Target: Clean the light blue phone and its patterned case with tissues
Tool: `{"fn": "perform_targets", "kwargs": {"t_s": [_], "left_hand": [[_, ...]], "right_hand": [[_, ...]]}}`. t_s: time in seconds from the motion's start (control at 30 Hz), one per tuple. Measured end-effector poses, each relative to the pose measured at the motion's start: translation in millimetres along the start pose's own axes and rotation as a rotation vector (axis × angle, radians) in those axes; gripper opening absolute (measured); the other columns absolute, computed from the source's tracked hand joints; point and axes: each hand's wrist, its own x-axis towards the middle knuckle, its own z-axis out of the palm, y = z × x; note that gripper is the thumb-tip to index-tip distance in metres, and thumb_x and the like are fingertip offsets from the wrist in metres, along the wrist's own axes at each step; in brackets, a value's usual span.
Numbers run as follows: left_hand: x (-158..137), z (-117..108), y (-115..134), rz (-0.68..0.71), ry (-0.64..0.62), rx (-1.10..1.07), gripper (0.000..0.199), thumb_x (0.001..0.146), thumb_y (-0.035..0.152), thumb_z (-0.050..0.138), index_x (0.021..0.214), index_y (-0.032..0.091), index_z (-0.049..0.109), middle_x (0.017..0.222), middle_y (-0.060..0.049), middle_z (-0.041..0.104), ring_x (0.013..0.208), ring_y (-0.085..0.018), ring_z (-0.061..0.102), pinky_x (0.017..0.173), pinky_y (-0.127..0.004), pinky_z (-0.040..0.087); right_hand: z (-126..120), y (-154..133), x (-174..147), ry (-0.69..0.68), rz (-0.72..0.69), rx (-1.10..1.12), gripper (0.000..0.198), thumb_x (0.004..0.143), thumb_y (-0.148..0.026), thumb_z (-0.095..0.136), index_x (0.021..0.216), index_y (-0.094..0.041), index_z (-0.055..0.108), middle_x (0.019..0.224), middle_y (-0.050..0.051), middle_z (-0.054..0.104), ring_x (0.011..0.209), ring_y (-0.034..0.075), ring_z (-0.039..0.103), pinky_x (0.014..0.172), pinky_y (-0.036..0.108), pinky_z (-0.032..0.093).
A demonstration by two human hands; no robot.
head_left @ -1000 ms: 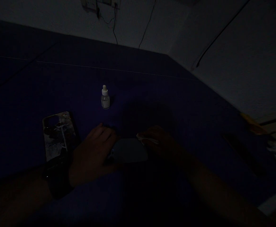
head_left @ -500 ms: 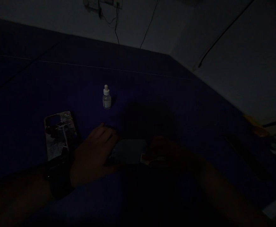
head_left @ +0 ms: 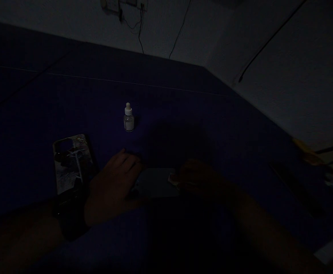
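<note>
A smartphone [head_left: 156,183] lies flat on the dark blue surface, its long side running left to right. My left hand [head_left: 113,186], with a black watch at the wrist, grips the phone's left end between thumb and fingers. On the phone's right part, my right hand [head_left: 197,177] presses a small white cloth or tissue [head_left: 173,179], pinched in its fingertips. Deep shadow hides most of the right fingers. Left of my left hand lies a patterned phone case [head_left: 71,160], partly covered by the watch and wrist.
A small dropper bottle [head_left: 128,121] with a white cap stands beyond my left hand. At right lie a dark flat strip [head_left: 295,186] and some yellow and white items [head_left: 312,154] near the wall. Thin cables [head_left: 140,32] hang at the back wall. Light is very dim.
My right hand has moved slightly up and away from me along the phone's right end with the white cloth. My left hand and the phone stay put.
</note>
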Motion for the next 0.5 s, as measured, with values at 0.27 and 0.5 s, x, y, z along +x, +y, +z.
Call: {"fn": "perform_targets", "kwargs": {"t_s": [0.27, 0.5], "left_hand": [[-1.6, 0.3, -0.3, -0.012, -0.004, -0.026, 0.057, 0.077, 0.043, 0.081, 0.124, 0.019, 0.061, 0.117, -0.008, 0.064, 0.115, -0.033, 0.056, 0.114, -0.063, 0.036], [-1.3, -0.6, -0.7, -0.004, -0.015, -0.02, 0.058, 0.078, 0.047, 0.081, 0.125, 0.019, 0.061, 0.118, -0.009, 0.065, 0.115, -0.033, 0.056, 0.115, -0.062, 0.035]], "right_hand": [[1.9, -6.7, 2.0, -0.066, 0.088, 0.092, 0.028, 0.105, -0.038, 0.054, 0.12, -0.025, 0.074, 0.099, 0.005, 0.074, 0.092, 0.017, 0.066, 0.082, 0.031, 0.049], [7.6, 2.4, 8.0, 0.072, 0.227, 0.048, 0.032, 0.106, -0.038, 0.05, 0.126, -0.025, 0.072, 0.099, 0.006, 0.07, 0.09, 0.017, 0.065, 0.079, 0.031, 0.05]]}}
